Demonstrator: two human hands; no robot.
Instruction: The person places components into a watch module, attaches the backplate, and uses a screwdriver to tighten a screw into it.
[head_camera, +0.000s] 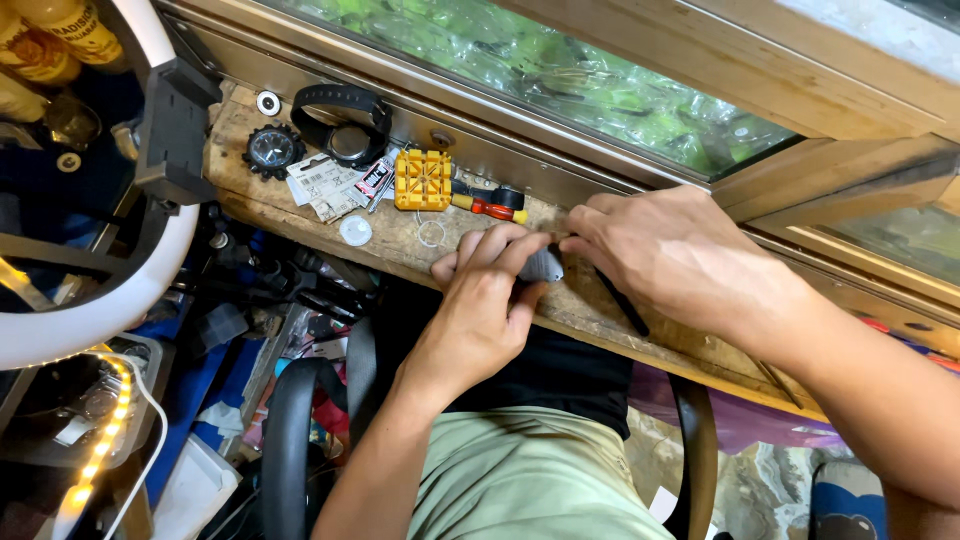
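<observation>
My left hand (478, 300) pinches a small grey metal watch part (541, 266) against the worn wooden bench (600, 310). My right hand (672, 252) closes on a thin dark tool (622, 302), whose shaft slants down across the bench edge. The tool's tip meets the grey part between my two hands. Most of the part is hidden by my fingers.
Along the bench lie a yellow block holder (422, 180), a red-handled screwdriver (492, 208), a black watch with strap (345, 125), a round black watch case (272, 150), paper packets (325, 185) and a clear round crystal (355, 231). A ring light (120, 300) curves at left.
</observation>
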